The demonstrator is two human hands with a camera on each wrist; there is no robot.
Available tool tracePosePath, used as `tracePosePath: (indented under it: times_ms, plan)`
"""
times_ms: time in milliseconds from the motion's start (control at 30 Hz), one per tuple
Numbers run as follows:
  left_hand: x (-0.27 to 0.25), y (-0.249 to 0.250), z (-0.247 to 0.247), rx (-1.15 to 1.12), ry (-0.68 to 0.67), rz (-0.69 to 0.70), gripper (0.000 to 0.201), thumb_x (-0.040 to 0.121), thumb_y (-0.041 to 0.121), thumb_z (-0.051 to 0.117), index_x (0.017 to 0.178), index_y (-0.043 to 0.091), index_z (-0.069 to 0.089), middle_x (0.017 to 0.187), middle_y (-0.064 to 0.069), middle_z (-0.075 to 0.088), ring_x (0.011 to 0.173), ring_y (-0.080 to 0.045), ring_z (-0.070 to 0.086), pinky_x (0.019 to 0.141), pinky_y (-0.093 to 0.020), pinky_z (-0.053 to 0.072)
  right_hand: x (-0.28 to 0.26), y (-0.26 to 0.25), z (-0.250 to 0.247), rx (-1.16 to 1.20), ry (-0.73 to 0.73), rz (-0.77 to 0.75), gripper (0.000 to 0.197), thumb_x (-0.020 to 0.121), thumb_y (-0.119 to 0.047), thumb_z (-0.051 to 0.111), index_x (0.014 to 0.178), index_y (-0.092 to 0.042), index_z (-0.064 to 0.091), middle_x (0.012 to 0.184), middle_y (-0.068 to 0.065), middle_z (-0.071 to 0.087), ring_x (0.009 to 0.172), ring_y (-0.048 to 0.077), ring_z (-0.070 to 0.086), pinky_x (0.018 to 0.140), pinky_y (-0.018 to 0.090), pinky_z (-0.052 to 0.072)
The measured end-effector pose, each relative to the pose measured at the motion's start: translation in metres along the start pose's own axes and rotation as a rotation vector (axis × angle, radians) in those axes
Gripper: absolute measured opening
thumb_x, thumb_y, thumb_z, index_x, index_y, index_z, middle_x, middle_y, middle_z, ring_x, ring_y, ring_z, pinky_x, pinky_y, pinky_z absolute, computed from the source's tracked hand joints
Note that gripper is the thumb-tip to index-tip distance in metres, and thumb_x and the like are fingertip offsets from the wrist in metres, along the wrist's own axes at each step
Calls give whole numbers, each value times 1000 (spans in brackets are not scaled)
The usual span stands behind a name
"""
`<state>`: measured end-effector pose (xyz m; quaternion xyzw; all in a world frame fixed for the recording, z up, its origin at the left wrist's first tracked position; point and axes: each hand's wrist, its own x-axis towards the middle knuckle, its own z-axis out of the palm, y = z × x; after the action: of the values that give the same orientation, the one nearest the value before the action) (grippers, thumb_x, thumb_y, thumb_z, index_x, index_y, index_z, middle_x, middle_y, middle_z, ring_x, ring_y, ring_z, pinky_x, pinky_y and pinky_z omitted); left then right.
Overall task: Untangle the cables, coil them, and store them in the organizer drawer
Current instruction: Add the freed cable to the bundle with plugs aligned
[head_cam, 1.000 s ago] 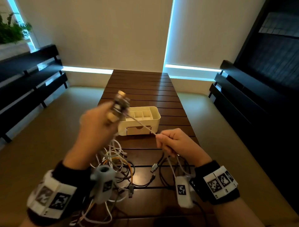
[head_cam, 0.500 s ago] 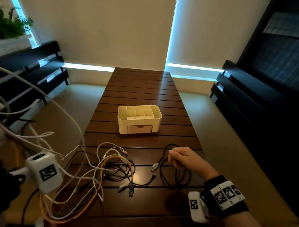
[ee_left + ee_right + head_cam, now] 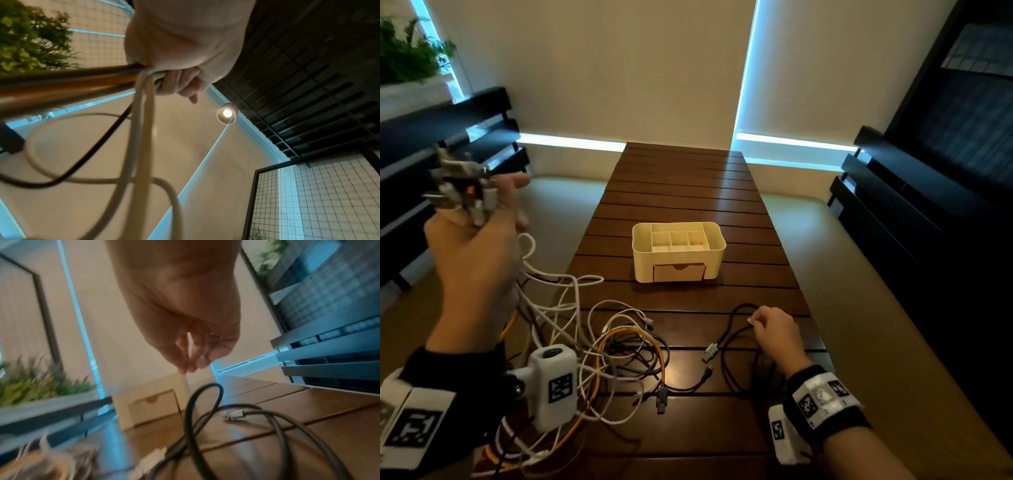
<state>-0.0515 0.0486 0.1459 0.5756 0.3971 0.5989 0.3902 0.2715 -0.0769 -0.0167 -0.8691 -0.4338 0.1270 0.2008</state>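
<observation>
My left hand (image 3: 476,246) is raised off the table's left side and grips a bundle of cable plug ends (image 3: 460,190). White, orange and dark cables (image 3: 141,113) run down from its fist (image 3: 180,81) into the tangle (image 3: 619,356) on the near left of the table. My right hand (image 3: 770,325) rests on the table with curled fingers (image 3: 185,363), their tips together just above a loose black cable (image 3: 732,342); I see nothing held between them. The cream organizer (image 3: 678,253) stands mid-table with its front drawer (image 3: 679,272) closed.
The slatted wooden table (image 3: 681,192) runs away from me. Dark benches (image 3: 914,205) line both sides of the room, and a plant (image 3: 407,54) sits at the far left. A USB plug (image 3: 710,353) and another plug (image 3: 661,401) lie near the tangle.
A second ago both hands stretched a thin cable in front of the organizer. The right hand has dropped to the table by the black cable; the left swung out left and rose again with the bundle.
</observation>
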Motion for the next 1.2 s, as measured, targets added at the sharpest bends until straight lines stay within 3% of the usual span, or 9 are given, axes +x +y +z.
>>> tracePosePath:
  times_ms: [67,167,300,400,700,900,1000,1067,1200]
  plan:
    - [0,-2,6,-71,55,-78,55,65,85,48,74,32,55,60,14,41,49,-1,38,51,-23,33,-3,-9,17,-74,51,-189,17,92,-14,46,94,-13,63,100,4,58,95,22,54,77,30,45]
    - [-9,-5,20,-115,101,-97,51,67,79,53,65,28,52,56,13,46,50,0,41,55,-23,36,-3,-25,53,-204,-105,-447,21,90,-8,46,106,-9,60,110,8,54,105,25,49,87,32,42]
    - [-34,-2,41,-225,15,-25,21,78,48,55,69,29,53,59,12,47,51,2,43,50,-15,36,5,-29,86,-414,-231,-457,35,91,-3,41,126,-5,48,129,14,46,120,31,41,98,38,41]
    - [-41,-8,45,-281,-81,-19,21,82,38,52,63,34,59,51,12,46,46,2,38,40,-12,30,7,-28,91,-451,-211,-461,38,92,0,37,129,-4,45,130,15,44,121,32,39,99,38,40]
    - [-48,-14,58,-285,-169,-66,26,80,40,53,56,32,57,47,14,42,41,1,33,39,-14,28,-1,-18,80,-293,-190,-441,20,89,1,43,106,-4,53,114,12,52,111,26,45,86,33,42]
    - [-56,-27,83,-190,-283,-102,23,74,47,56,60,29,62,56,7,53,53,-14,46,54,-29,35,-10,-61,19,644,98,-208,11,92,-13,52,95,-23,57,88,-2,64,81,8,60,70,17,45]
    - [-69,-33,102,-172,-380,-135,25,73,44,59,61,21,58,47,11,52,45,-3,44,49,-21,35,-29,-90,-23,926,118,-292,29,94,-13,48,105,-39,54,85,-9,61,74,0,57,71,21,50]
    - [-73,-37,111,-201,-404,-142,27,74,41,68,71,15,62,54,11,62,52,1,55,53,-16,43,-41,-103,-42,1014,83,-389,39,95,-7,45,119,-37,51,85,-7,61,71,-2,54,67,16,46]
    - [-77,-40,119,-253,-422,-195,44,73,36,79,97,0,68,84,-11,74,82,-24,70,73,-36,56,-63,-121,-58,1146,-14,-434,35,92,1,47,118,-22,54,94,-4,68,78,-1,62,67,14,49]
